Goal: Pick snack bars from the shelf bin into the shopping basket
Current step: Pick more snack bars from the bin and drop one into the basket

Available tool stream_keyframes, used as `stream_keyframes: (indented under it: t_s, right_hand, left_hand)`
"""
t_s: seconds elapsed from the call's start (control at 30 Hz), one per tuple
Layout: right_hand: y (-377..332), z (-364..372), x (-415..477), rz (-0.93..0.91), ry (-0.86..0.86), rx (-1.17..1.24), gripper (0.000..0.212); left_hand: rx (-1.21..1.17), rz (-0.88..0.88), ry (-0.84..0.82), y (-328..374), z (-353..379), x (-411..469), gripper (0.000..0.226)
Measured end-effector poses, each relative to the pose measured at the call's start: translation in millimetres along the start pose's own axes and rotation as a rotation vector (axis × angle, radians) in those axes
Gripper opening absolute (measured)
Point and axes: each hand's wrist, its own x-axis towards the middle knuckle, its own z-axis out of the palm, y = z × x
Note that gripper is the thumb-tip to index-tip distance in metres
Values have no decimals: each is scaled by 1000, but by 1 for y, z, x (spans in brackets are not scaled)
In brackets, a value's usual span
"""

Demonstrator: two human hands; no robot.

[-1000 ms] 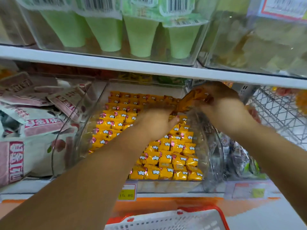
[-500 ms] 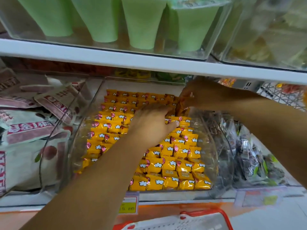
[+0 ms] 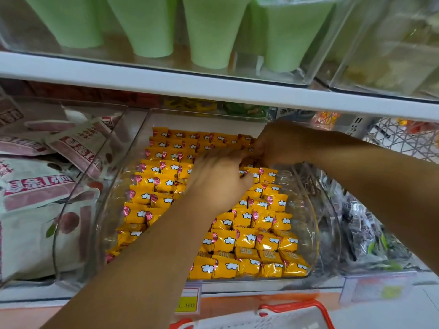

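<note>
Shop shelf w/ clear bin (image 3: 308, 210) of yellow snack bars (image 3: 261, 238). Grab step: right hand (image 3: 280, 143) far-right, curled, pinching bars; left hand (image 3: 218, 179) mid-bin, grip unclear (blur). Next: lift out, drop into near basket (image 3: 297, 308).

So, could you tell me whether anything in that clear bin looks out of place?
Mostly neat rows. Near the front of the bin, a few snack bars lie turned over, showing a plain labelled side instead of the cloud print.
</note>
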Motion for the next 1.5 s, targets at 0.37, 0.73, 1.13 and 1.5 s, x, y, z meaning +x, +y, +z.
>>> stream_keyframes:
  t_s: [0.37, 0.73, 1.13, 1.5]
  right_hand:
    - [4, 9, 27, 59, 218, 72, 18]
    - [-8, 3, -27, 91, 443, 271, 11]
    - [-82, 27, -186, 56, 800, 1354, 21]
    - [-140, 36, -276, 262, 543, 1853, 25]
  left_hand:
    - [59, -27, -28, -2, 8, 1, 52]
    - [46, -27, -31, 0, 5, 2, 47]
    - [-431, -154, -180, 50, -84, -81, 41]
    - [-985, -420, -146, 74, -110, -208, 31]
